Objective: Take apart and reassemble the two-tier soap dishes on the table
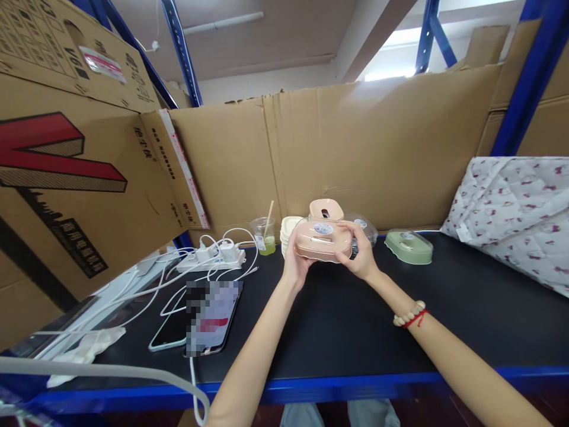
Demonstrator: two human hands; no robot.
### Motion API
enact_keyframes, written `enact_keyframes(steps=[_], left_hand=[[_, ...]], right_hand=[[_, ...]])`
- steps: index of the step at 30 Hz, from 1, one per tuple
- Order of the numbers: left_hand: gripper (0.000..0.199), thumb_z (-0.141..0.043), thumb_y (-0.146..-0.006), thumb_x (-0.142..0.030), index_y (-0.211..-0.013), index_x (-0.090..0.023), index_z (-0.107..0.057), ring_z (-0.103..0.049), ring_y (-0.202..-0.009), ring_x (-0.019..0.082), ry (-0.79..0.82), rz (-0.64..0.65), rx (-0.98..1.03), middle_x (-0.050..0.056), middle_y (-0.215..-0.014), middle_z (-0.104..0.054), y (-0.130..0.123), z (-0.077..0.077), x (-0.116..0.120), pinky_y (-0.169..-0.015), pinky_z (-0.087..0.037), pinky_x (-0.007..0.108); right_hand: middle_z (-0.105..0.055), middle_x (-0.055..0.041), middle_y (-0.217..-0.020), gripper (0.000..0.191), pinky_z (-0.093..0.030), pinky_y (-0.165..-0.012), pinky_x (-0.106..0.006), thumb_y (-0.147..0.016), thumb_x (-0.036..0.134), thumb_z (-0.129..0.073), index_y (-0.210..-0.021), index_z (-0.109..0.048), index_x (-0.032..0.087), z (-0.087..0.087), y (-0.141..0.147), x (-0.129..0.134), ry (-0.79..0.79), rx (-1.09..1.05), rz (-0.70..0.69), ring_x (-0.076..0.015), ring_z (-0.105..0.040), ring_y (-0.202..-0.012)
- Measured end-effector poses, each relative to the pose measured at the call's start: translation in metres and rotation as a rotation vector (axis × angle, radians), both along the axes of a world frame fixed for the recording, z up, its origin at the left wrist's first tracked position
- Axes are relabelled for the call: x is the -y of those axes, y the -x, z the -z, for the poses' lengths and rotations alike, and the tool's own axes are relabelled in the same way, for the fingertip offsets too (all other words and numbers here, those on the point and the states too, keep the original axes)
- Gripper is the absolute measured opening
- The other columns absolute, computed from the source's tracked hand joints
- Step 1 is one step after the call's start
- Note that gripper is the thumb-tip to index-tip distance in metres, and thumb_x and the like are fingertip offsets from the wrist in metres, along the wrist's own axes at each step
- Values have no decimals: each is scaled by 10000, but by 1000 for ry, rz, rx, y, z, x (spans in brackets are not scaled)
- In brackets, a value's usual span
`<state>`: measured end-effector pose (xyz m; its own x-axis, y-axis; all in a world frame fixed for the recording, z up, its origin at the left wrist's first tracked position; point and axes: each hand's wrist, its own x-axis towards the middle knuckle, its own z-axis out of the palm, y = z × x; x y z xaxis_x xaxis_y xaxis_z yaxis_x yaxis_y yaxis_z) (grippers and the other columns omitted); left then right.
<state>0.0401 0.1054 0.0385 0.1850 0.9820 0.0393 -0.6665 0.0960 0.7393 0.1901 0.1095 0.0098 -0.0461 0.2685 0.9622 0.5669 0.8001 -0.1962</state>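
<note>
Between my two hands I hold a pink oval box with a clear lid [326,242], lifted over the black tabletop. My left hand [296,264] is closed around its left end, with some fingers beneath it. At the right end, my right hand [362,255] grips it, thumb in front and fingers on top. A round sticker and a dark slot show on the box. Just behind it stand a pink piece with a slot [326,209], a stack of cream containers [290,225] and a clear lid [367,224], partly hidden by the box and hands.
A green box with a clear lid [409,247] sits to the right, near a patterned padded cloth [515,219]. Leftward are a cup with a straw [267,243], a power strip [213,260], white cables and two phones [217,320]. Cardboard [377,142] walls the back.
</note>
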Motion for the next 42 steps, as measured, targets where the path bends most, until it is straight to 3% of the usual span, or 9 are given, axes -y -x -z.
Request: enact_keyframes(steps=[17,23,28,32,36,42], left_hand=[[340,-433,-767,-330,-992,-121,-580,-591,-738,186,-13,-31,-5,67,-855,-622,1,2,-1,-531,-455,222],[383,-440,-745,-374,-1017,-134,-561,-584,-735,171,-49,-94,-36,68,-893,-612,0,5,-4,-499,-413,183],[434,-552,-671,-374,-1068,-202,-517,-578,-821,181,-191,-186,-88,37,-989,-590,0,12,-7,-502,-401,166],[387,-577,-672,-327,-1042,-224,-529,-548,-972,195,-288,-211,-123,23,-1082,-568,0,17,-10,-603,-437,169],[424,-574,-699,-331,-1106,-226,-513,-565,-947,196,-259,-134,-149,29,-1088,-573,1,19,-11,-587,-442,173],[458,-585,-714,-332,-1130,-160,-500,-595,-761,180,-225,-11,-218,75,-990,-599,3,15,-11,-517,-457,189]], right_hand=[[-570,-111,-1067,454,-421,-886,-463,-703,476,-537,-1062,-468,207,-3,0,4,93,-4,-60,-275,-525,-1035],[-558,-127,-1131,561,-455,-869,-418,-689,550,-552,-1109,-413,204,1,11,-1,333,-334,-210,-247,-549,-1039],[-609,-105,-1046,542,-472,-848,-405,-621,586,-596,-987,-462,209,-3,19,-1,450,-611,-218,-251,-575,-1000],[-625,-83,-1026,533,-470,-866,-418,-581,593,-609,-936,-514,208,-8,19,0,542,-726,-229,-258,-579,-985],[-633,-65,-1020,496,-450,-906,-418,-549,565,-654,-881,-557,210,-11,13,-2,608,-765,-258,-265,-561,-1027],[-640,-50,-924,489,-481,-839,-393,-526,572,-670,-836,-569,208,-15,1,-5,545,-686,-255,-234,-594,-909]])
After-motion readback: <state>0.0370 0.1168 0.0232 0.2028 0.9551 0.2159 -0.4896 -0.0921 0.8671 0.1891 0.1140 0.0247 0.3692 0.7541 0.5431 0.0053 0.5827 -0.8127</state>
